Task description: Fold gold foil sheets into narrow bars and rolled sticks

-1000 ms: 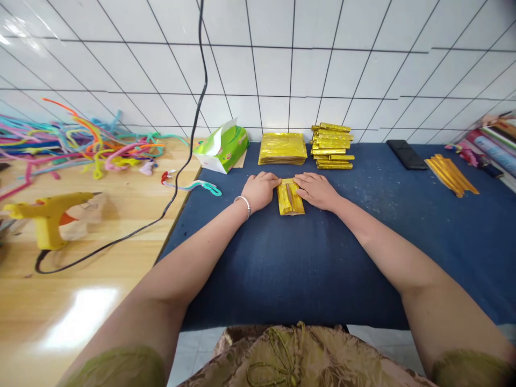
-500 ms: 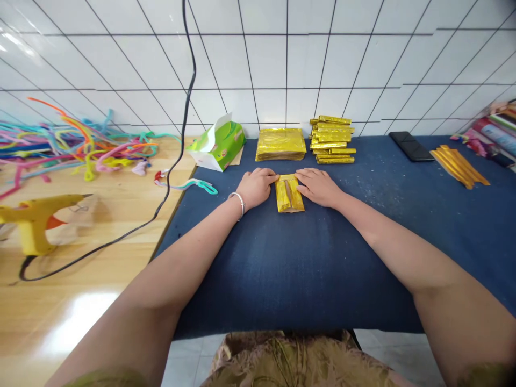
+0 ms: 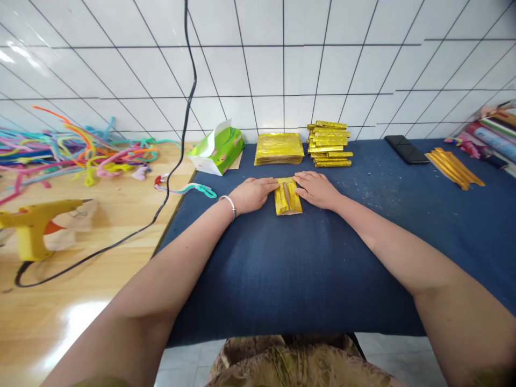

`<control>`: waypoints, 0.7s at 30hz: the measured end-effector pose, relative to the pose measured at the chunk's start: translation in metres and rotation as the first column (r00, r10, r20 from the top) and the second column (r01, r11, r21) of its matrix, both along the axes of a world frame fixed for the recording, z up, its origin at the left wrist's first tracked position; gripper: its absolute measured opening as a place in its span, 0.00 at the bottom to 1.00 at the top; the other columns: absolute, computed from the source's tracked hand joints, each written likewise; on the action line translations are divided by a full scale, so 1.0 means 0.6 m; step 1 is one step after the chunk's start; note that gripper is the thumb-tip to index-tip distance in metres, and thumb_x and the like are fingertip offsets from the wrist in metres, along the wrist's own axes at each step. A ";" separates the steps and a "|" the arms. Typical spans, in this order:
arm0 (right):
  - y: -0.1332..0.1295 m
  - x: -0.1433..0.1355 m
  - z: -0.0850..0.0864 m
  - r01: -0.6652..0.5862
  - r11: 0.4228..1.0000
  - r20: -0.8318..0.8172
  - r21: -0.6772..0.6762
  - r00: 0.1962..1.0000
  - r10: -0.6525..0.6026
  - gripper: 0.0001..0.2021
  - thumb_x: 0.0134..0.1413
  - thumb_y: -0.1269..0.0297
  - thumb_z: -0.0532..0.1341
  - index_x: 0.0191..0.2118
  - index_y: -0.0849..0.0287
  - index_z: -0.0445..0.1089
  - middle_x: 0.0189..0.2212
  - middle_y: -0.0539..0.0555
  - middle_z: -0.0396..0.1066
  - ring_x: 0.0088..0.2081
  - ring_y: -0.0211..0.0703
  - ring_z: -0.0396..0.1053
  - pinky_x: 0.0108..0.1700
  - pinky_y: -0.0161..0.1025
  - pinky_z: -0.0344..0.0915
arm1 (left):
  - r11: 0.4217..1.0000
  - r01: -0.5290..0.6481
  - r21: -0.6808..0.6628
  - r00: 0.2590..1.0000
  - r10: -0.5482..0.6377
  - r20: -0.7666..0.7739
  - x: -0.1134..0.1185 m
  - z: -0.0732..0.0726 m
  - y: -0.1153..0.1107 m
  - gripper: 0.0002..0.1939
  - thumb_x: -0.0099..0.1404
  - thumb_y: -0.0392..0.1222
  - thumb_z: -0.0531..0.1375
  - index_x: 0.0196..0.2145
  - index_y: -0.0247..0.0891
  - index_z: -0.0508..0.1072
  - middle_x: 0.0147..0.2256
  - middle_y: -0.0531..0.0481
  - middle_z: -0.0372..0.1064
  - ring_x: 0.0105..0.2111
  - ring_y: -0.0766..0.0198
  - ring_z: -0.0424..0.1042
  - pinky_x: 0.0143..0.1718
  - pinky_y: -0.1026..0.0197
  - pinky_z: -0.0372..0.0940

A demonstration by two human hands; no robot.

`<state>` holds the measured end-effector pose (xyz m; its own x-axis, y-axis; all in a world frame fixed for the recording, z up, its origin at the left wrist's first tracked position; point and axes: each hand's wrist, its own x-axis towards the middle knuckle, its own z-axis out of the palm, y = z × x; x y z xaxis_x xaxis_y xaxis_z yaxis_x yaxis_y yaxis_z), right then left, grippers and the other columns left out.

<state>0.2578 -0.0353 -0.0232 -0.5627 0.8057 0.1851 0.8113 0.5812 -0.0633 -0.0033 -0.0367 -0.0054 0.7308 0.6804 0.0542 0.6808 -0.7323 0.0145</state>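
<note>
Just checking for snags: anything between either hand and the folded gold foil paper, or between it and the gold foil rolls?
Nothing visible separates the left hand or right hand from the folded gold foil paper; both touch its upper part. Toward the piled gold foil rolls, the right hand's fingers cross the direct line.

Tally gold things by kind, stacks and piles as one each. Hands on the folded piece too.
Folded piece: 1
Flat stack: 1
Roll pile: 1
Strip bundle: 1
Left hand: 1
Right hand: 1
Total: 6
</note>
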 end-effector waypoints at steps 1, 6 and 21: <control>0.001 0.001 0.000 -0.001 1.000 -0.002 -0.003 1.000 0.001 0.25 0.64 0.52 0.45 0.62 0.56 0.57 0.62 0.55 0.57 0.62 0.52 0.53 0.59 0.51 0.53 | 1.000 0.002 -0.013 1.000 -0.002 -0.015 -0.001 0.001 0.000 0.25 0.68 0.38 0.44 0.62 0.43 0.58 0.63 0.49 0.55 0.61 0.62 0.57 0.56 0.56 0.56; 0.008 0.007 -0.001 -0.027 0.999 -0.013 -0.043 1.000 0.026 0.24 0.63 0.59 0.47 0.63 0.56 0.57 0.63 0.55 0.56 0.63 0.51 0.53 0.60 0.52 0.51 | 0.995 0.015 -0.098 0.999 -0.020 -0.051 -0.008 0.002 0.001 0.34 0.66 0.55 0.50 0.65 0.40 0.50 0.66 0.45 0.46 0.65 0.55 0.47 0.61 0.53 0.48; -0.002 0.014 -0.001 -0.303 0.953 -0.264 0.003 0.919 0.294 0.31 0.56 0.66 0.54 0.65 0.55 0.50 0.64 0.56 0.54 0.63 0.48 0.53 0.63 0.51 0.53 | 0.990 -0.023 -0.141 0.999 0.029 0.039 -0.017 -0.015 0.016 0.38 0.65 0.64 0.47 0.66 0.41 0.47 0.67 0.43 0.40 0.66 0.52 0.42 0.62 0.49 0.43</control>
<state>0.2665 -0.0366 -0.0238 -0.7148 0.6167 0.3297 0.5531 0.7871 -0.2731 -0.0133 -0.0274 -0.0143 0.7121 0.7019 -0.0138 0.6960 -0.7033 0.1447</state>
